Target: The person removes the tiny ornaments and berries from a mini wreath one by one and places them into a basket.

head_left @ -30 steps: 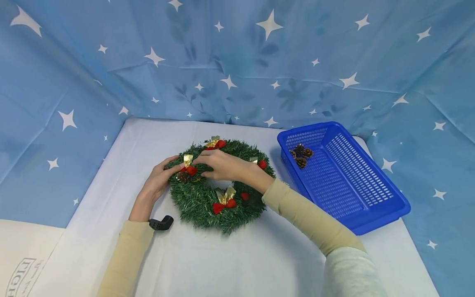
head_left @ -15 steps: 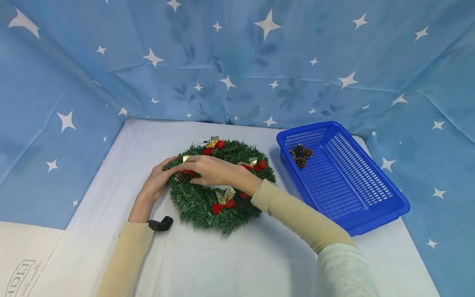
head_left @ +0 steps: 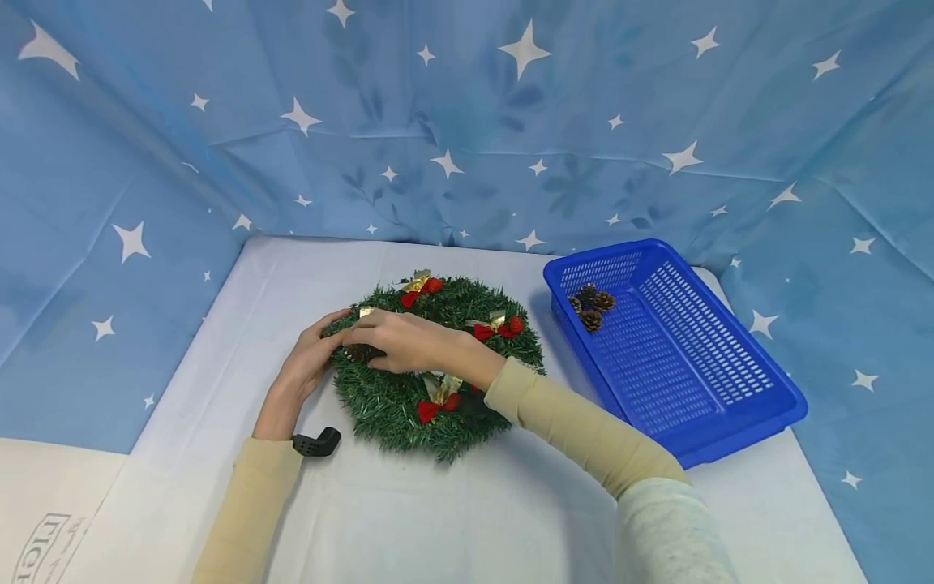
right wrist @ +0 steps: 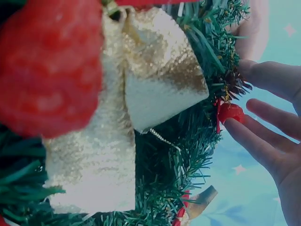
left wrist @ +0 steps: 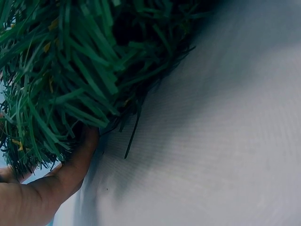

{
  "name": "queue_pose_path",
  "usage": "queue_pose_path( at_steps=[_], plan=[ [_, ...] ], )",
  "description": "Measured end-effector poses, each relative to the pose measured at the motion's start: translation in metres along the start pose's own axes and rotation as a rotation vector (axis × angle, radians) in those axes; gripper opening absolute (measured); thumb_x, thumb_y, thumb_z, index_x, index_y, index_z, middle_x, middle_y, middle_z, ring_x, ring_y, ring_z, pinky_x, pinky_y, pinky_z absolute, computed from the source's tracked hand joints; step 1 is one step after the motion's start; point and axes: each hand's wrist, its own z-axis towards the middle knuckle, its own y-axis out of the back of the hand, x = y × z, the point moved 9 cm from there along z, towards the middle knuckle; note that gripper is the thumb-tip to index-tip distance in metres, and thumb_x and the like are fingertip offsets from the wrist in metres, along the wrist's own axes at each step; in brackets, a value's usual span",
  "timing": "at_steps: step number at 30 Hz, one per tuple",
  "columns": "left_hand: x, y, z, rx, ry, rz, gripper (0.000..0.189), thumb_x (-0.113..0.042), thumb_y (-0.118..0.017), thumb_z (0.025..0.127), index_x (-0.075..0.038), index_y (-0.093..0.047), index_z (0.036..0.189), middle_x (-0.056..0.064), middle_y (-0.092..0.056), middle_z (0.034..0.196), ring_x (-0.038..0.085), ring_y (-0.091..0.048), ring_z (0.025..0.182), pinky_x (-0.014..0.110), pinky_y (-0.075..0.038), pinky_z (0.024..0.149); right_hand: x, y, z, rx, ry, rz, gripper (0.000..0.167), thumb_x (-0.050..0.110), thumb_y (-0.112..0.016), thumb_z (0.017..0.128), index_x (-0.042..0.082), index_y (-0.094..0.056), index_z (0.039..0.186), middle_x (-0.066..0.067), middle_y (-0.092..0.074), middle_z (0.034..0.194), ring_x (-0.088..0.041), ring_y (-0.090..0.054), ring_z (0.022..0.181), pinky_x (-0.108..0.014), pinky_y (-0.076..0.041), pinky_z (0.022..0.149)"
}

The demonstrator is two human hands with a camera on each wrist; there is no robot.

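A green tinsel wreath (head_left: 409,422) with red-and-gold bows lies on the white table. My left hand (head_left: 310,353) grips its left rim; in the left wrist view, curled fingers (left wrist: 80,162) reach under the foliage (left wrist: 89,61). My right hand (head_left: 409,341) is over the wreath's left part, partly hiding a pine cone (head_left: 357,353) and a bow there. In the right wrist view, its loosely extended fingers (right wrist: 254,143) touch a red berry (right wrist: 230,113), and the thumb lies against the pine cone (right wrist: 237,84). A gold bow (right wrist: 94,174) fills the foreground.
A blue plastic basket (head_left: 711,434) stands to the right, with several pine cones (head_left: 593,307) in its far left corner. A black device (head_left: 317,442) is on the left wrist. Blue star-printed cloth (head_left: 467,122) hangs behind and beside the table.
My right hand has moved left and slightly nearer over the wreath, from behind the red bow to the pine cone, uncovering the back and right bows. The left hand stays on the rim.
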Motion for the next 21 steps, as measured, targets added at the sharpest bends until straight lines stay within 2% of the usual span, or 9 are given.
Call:
queue_pose_path(
  at_steps=[3,5,6,7,9,11,13,21],
  plan=[
    [-0.001,0.0,-0.001,0.004,-0.004,-0.004,0.061,-0.028,-0.053,0.109,-0.02,-0.03,0.164,0.021,-0.026,0.159,0.014,-0.044,0.1,0.028,-0.041,0.078,0.002,-0.002,0.002,0.024,-0.001,-0.001,0.05,0.02,-0.069,0.102,0.014,-0.054,0.149,-0.007,-0.055,0.151,-0.024,-0.051,0.14,-0.03,-0.05,0.109],
    [-0.001,0.0,-0.001,-0.002,-0.004,-0.004,0.059,-0.027,-0.053,0.109,-0.02,-0.032,0.164,0.018,-0.047,0.136,0.01,-0.043,0.081,0.026,-0.039,0.071,0.003,-0.004,0.004,0.042,-0.007,-0.003,0.051,0.019,-0.068,0.102,0.014,-0.054,0.15,-0.007,-0.054,0.153,-0.024,-0.051,0.14,-0.03,-0.05,0.11],
    [-0.001,0.001,-0.001,-0.002,-0.007,-0.002,0.059,-0.027,-0.052,0.109,-0.02,-0.032,0.164,0.011,-0.051,0.127,0.008,-0.041,0.075,0.026,-0.039,0.068,0.003,-0.005,0.005,0.051,-0.013,-0.008,0.05,0.02,-0.068,0.102,0.015,-0.054,0.15,-0.006,-0.053,0.153,-0.023,-0.052,0.14,-0.029,-0.049,0.11],
    [-0.001,0.001,-0.001,-0.006,-0.006,-0.002,0.058,-0.026,-0.052,0.109,-0.02,-0.033,0.163,0.006,-0.054,0.109,0.007,-0.037,0.066,0.025,-0.037,0.064,0.003,-0.006,0.006,0.059,-0.016,-0.006,0.05,0.019,-0.068,0.102,0.015,-0.054,0.15,-0.007,-0.053,0.153,-0.023,-0.053,0.14,-0.029,-0.049,0.11],
    [-0.001,0.002,0.0,-0.01,-0.007,-0.004,0.056,-0.025,-0.051,0.109,-0.021,-0.034,0.163,-0.005,-0.051,0.082,0.006,-0.029,0.054,0.023,-0.034,0.058,0.004,-0.009,0.008,0.077,-0.021,-0.004,0.05,0.019,-0.068,0.102,0.015,-0.054,0.15,-0.006,-0.052,0.155,-0.022,-0.053,0.139,-0.028,-0.049,0.11],
    [-0.001,0.002,0.0,-0.008,-0.01,-0.007,0.056,-0.023,-0.05,0.11,-0.02,-0.034,0.163,-0.011,-0.042,0.065,0.005,-0.025,0.049,0.022,-0.034,0.055,0.005,-0.011,0.009,0.085,-0.022,-0.008,0.049,0.017,-0.067,0.102,0.014,-0.055,0.149,-0.006,-0.052,0.154,-0.02,-0.054,0.138,-0.027,-0.05,0.109],
    [-0.001,0.002,0.001,-0.006,-0.01,-0.009,0.055,-0.023,-0.049,0.11,-0.021,-0.034,0.163,-0.013,-0.035,0.055,0.005,-0.025,0.047,0.021,-0.034,0.054,0.006,-0.011,0.011,0.087,-0.015,-0.015,0.047,0.015,-0.066,0.102,0.013,-0.056,0.148,-0.007,-0.053,0.154,-0.02,-0.054,0.138,-0.026,-0.05,0.108],
    [0.0,0.002,0.001,-0.008,-0.016,-0.017,0.057,-0.023,-0.051,0.109,-0.02,-0.033,0.163,-0.013,-0.037,0.054,0.004,-0.027,0.047,0.021,-0.035,0.054,0.009,-0.013,0.014,0.076,0.013,-0.047,0.039,0.008,-0.061,0.104,0.011,-0.061,0.143,-0.007,-0.056,0.15,-0.02,-0.055,0.137,-0.023,-0.05,0.106]
  ],
)
